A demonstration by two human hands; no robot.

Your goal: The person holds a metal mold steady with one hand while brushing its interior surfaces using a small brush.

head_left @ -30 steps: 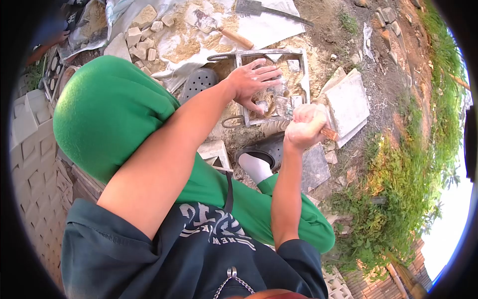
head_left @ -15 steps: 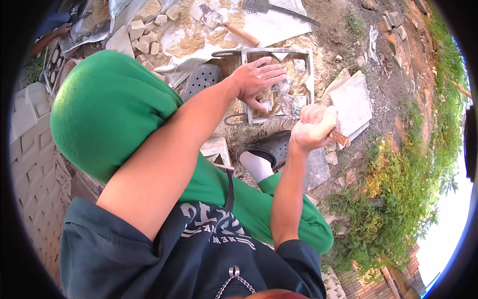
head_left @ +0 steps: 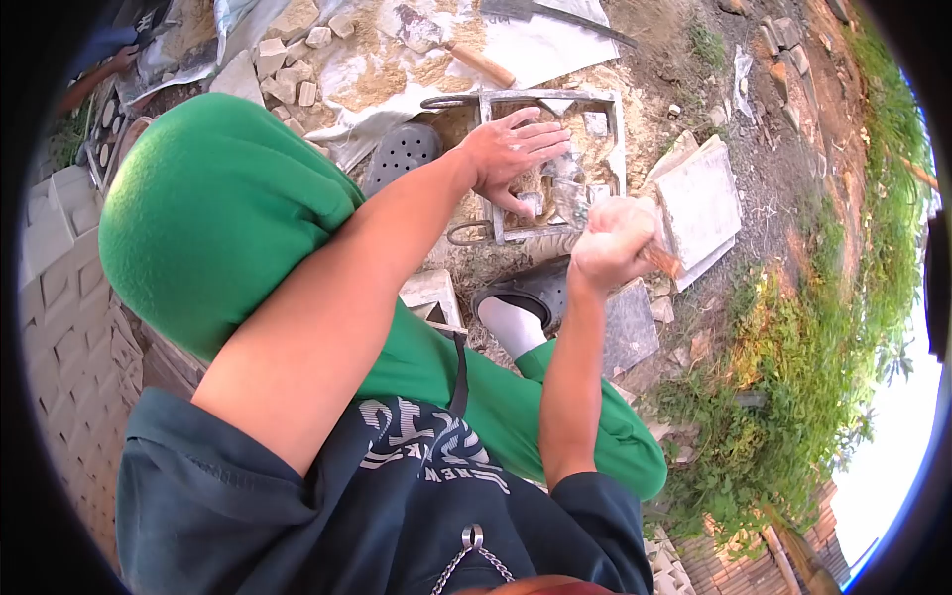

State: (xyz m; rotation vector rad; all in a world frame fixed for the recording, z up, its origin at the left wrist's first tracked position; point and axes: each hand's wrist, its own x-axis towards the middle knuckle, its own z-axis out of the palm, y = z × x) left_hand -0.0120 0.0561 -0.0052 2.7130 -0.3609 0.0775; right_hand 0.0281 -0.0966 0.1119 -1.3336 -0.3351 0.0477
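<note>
A metal frame mould (head_left: 620,139) with looped handles lies on the ground between my feet, with sandy material and pale stone pieces (head_left: 595,123) inside it. My left hand (head_left: 508,159) rests over the mould's left side, fingers spread and dusted white; its thumb is beside a small pale piece (head_left: 533,203). My right hand (head_left: 617,241) is wrapped round the handle of a wooden-handled tool (head_left: 662,260), at the mould's near right corner. The tool's far end is smeared by motion over the mould, so its kind cannot be made out.
Pale flat slabs (head_left: 702,203) lie right of the mould, and a grey slab (head_left: 631,327) nearer me. Beyond it are another wooden handle (head_left: 483,65) and a long-bladed tool (head_left: 585,22). Stone chunks (head_left: 288,81) are piled at upper left. Another person's arm (head_left: 99,79) shows there.
My right hand has shifted slightly left with the tool, which is now blurred. My left hand stays in nearly the same place on the mould.
</note>
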